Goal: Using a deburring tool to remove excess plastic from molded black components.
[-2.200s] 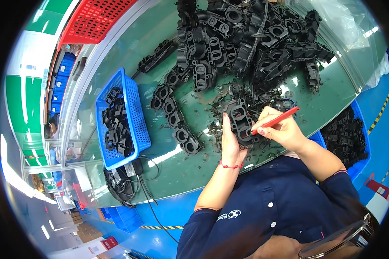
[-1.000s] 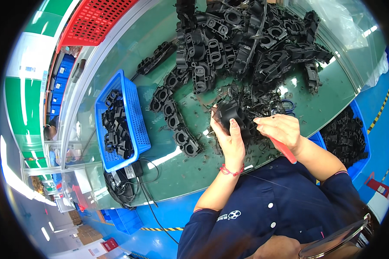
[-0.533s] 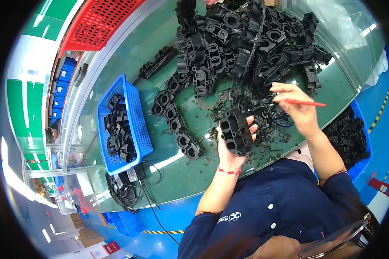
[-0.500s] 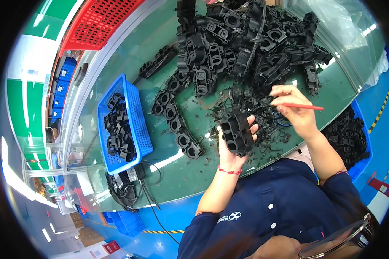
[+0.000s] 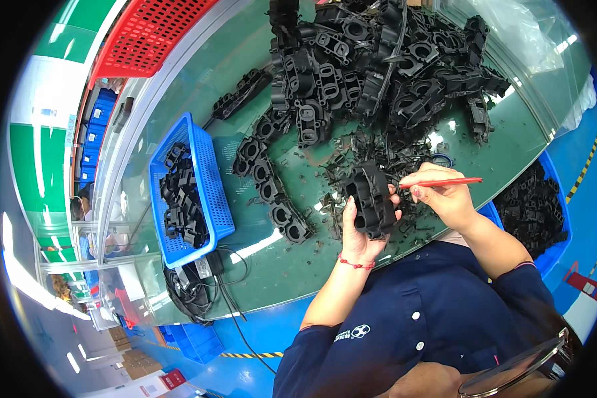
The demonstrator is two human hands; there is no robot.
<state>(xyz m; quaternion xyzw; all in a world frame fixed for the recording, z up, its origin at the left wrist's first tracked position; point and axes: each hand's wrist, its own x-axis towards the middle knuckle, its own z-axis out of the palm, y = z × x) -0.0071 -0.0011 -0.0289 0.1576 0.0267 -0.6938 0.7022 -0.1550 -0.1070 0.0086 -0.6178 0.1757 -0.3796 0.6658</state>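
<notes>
My left hand [image 5: 359, 247] is closed round a black plastic moulded part [image 5: 371, 199] with a row of openings, holding it tilted above the green table [image 5: 259, 285]. My right hand [image 5: 448, 197] pinches a slim red-handled tool [image 5: 458, 182]. The tool's tip end points left toward the part's right side; whether it touches cannot be made out. Small black scraps [image 5: 341, 159] lie around and beneath the part. Beyond them a large pile of similar black parts [image 5: 338, 79] covers the far side. Several parts form a curved row [image 5: 266, 182] to the left.
A blue basket [image 5: 220, 199] with small black pieces stands at the left. Black cables and an adapter [image 5: 204, 268] sit beside it. A red perforated basket [image 5: 146, 40] is at the upper left. Beyond the table's right edge is a blue crate [image 5: 556, 255] full of black parts.
My right hand has come left and down with the red-handled tool, closer to the held part. My left hand has turned the part slightly and shifted a little to the right.
</notes>
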